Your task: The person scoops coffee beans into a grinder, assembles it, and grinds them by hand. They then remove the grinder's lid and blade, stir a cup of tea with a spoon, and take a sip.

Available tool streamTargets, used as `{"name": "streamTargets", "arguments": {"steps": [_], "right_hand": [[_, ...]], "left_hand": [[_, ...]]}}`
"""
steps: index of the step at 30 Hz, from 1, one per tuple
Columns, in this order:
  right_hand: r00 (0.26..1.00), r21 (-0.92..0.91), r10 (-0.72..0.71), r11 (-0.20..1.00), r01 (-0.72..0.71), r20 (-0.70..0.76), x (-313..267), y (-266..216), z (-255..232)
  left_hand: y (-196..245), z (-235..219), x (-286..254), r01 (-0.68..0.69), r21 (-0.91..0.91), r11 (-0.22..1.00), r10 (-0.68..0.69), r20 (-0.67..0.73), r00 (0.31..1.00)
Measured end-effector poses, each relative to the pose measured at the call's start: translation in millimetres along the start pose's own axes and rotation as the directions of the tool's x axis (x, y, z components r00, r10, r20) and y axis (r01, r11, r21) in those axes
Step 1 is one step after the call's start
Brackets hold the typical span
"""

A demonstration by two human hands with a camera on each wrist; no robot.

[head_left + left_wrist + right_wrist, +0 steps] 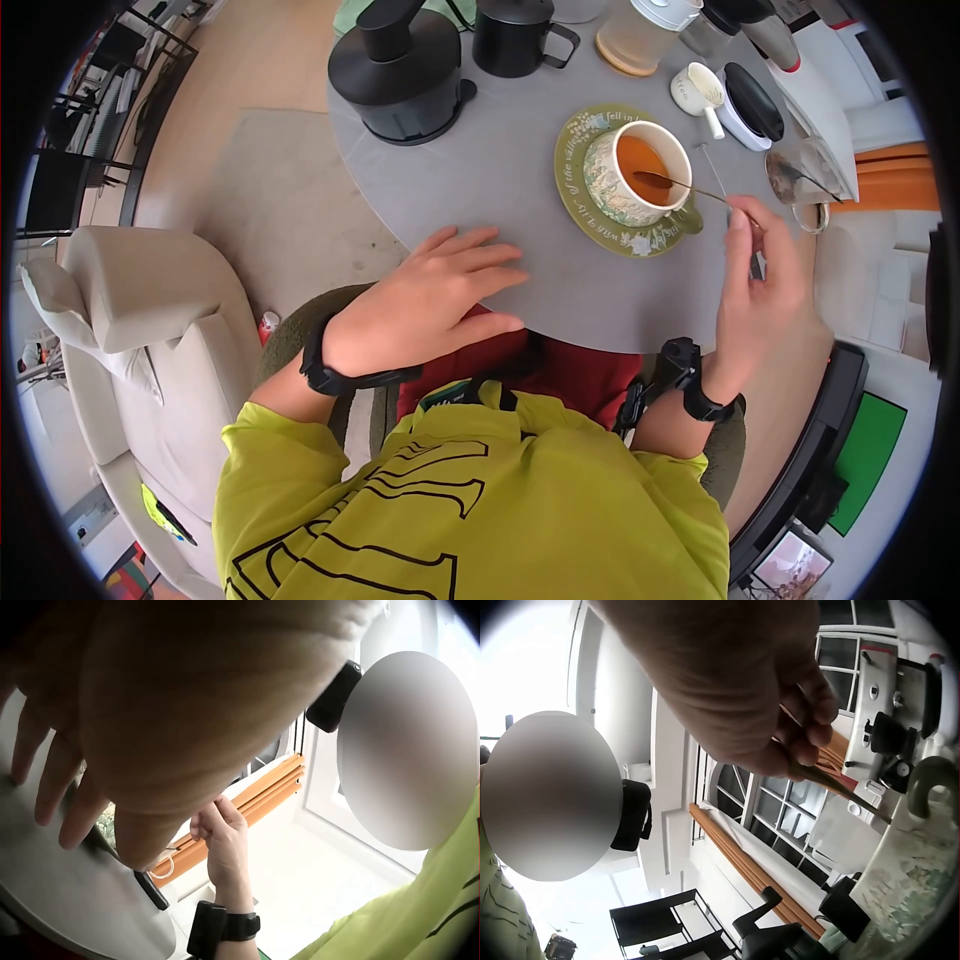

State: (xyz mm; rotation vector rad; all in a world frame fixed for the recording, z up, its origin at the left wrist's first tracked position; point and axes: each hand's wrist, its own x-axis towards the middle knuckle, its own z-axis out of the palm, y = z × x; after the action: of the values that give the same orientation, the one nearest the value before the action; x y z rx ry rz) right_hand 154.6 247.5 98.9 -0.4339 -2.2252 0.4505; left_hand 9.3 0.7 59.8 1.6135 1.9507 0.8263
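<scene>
Fingers (768, 222) pinching slim spoon (660, 181), floral cup (606, 184)

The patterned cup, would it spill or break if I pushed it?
The patterned cup would likely slosh, since orange-brown liquid sits inside. It looks ceramic, so it might chip if knocked. It could slide on the green saucer beneath.

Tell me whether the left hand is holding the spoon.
No, the right hand pinches the spoon, while the left hand holds nothing at the edge of the table.
</scene>
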Motion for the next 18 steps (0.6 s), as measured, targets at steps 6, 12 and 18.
{"name": "streamTargets", "arguments": {"steps": [6, 12, 18], "right_hand": [[0.994, 0.073, -0.025, 0.997, 0.018, 0.102, 2, -6, 6], [0.987, 0.073, 0.088, 0.992, -0.099, 0.136, -4, -5, 11], [0.981, 0.065, 0.129, 0.988, -0.139, 0.147, -6, -8, 13]], "left_hand": [[-14, -1, 8, 0.040, -0.089, 0.995, -0.049, -0.097, 0.994], [-24, 0, 12, 0.240, -0.419, 0.876, -0.356, -0.225, 0.907], [-22, 0, 9, 0.203, -0.352, 0.914, -0.300, -0.248, 0.921]]}}
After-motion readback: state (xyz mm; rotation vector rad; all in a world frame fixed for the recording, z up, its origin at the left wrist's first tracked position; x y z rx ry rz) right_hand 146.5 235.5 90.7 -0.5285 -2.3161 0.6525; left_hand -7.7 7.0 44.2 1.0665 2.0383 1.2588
